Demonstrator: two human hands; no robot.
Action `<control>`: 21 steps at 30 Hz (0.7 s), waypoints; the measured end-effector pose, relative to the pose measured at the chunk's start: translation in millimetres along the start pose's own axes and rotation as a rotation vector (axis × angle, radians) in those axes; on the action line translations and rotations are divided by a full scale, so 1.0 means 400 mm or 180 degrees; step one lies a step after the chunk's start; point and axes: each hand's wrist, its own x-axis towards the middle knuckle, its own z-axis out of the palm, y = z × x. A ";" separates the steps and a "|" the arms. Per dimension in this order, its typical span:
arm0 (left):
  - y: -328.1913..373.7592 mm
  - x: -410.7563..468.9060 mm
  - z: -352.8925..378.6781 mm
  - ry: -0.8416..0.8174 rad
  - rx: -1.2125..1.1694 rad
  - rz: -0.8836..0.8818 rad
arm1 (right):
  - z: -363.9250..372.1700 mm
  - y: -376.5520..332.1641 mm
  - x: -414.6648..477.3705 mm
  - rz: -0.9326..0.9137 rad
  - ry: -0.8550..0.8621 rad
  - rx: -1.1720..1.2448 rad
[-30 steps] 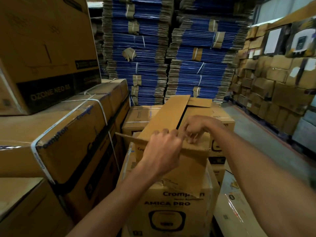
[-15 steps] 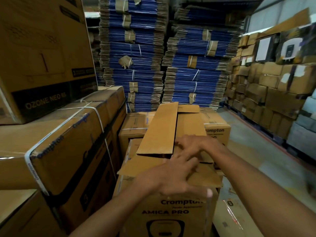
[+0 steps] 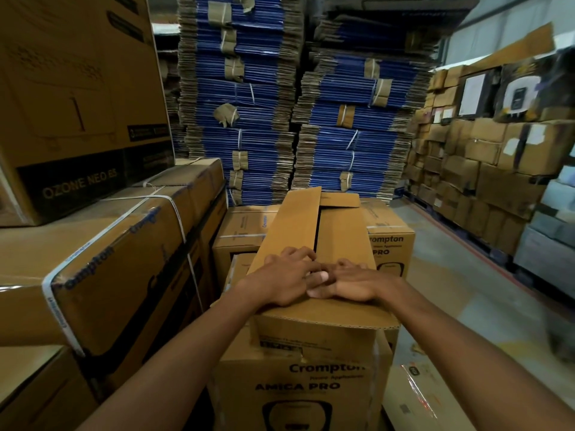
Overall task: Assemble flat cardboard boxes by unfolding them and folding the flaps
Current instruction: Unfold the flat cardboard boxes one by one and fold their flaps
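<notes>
Cardboard box (image 3: 295,231), a smooth brown oblong, sits atop the printed carton (image 3: 295,384); we press its flaps with left hand (image 3: 289,276) and right hand (image 3: 354,283), fingers nearly flat, gripping nothing. Open floor (image 3: 451,290) right of the carton.

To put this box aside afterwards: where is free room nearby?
Bare floor on the right, between the Crompton boxes and the carton wall. Also the top of the strapped box. Left of your box, stacks stand tight.

Left hand (image 3: 287,281) and right hand (image 3: 354,283) press down the box flaps (image 3: 295,225).
</notes>
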 end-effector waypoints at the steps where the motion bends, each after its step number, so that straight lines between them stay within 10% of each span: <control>1: -0.001 0.002 -0.007 0.0013 0.0212 0.0015 | 0.004 -0.002 -0.003 0.0019 -0.0017 0.0095; 8: -0.028 0.018 -0.041 0.1094 0.1116 0.0110 | 0.017 -0.007 -0.012 -0.0108 -0.0124 -0.0065; 15: -0.105 -0.019 -0.103 0.2214 0.0146 -0.0610 | 0.020 -0.013 -0.027 -0.0235 0.0073 -0.0182; 21: -0.228 -0.070 -0.102 0.2069 -0.0753 -0.1718 | 0.002 0.015 -0.035 -0.0291 0.0077 -0.0253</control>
